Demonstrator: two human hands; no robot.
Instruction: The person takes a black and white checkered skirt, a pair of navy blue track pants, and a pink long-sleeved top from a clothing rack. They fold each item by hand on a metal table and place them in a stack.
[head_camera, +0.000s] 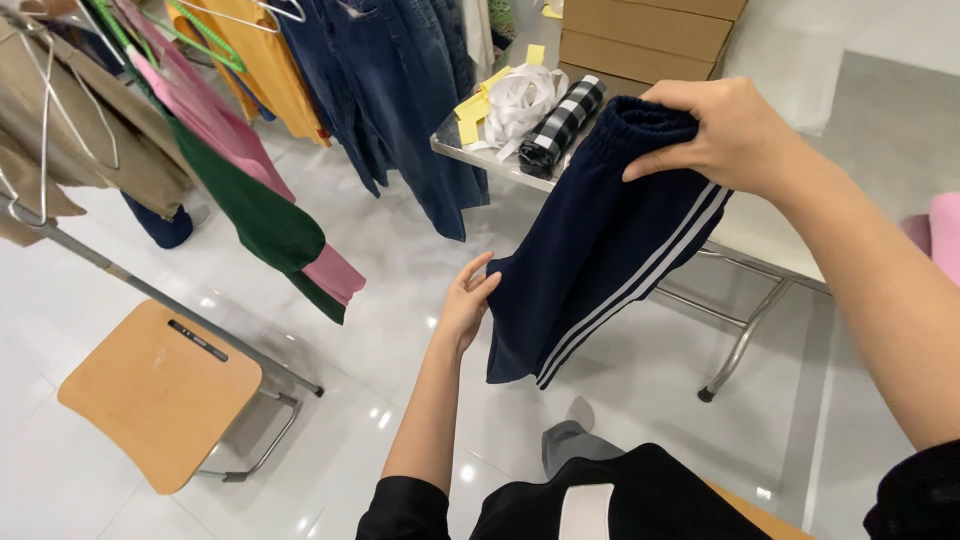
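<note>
- Between your two hands, the navy shorts (600, 250) with white side stripes hung in the air, above the floor and just in front of the table edge.
- Your right hand (725, 130) was closed over the elastic waistband at the top, thumb underneath and fingers curled over the bunched cloth; that pinch carried the whole weight of the garment.
- Your left hand (468, 300) sat low, at the bottom hem on the side opposite the stripes. Its fingers were only loosely curled, touching the cloth edge; whether they actually gripped it, I cannot tell.
- To do this well, in my judgement, you wanted the waistband held level and the lower hand taking a firm hold of the hem, so the legs hung flat and the stripes ran straight rather than twisting.
- Just behind your upper grip stood the steel table (470, 150), with a black-and-white checked roll (560, 125), a heap of white ribbon (520, 100) and yellow paper slips (470, 105) near its corner.
- Beyond those, cardboard boxes (640, 35) were stacked.
- Away from your lower hand, across the floor, a clothes rack (100, 265) carried jeans (400, 90) and tops in green, pink, orange and tan.
- Below that rack stood a wooden-seated chair (160, 390) on a glossy white tiled floor (380, 260).
</note>
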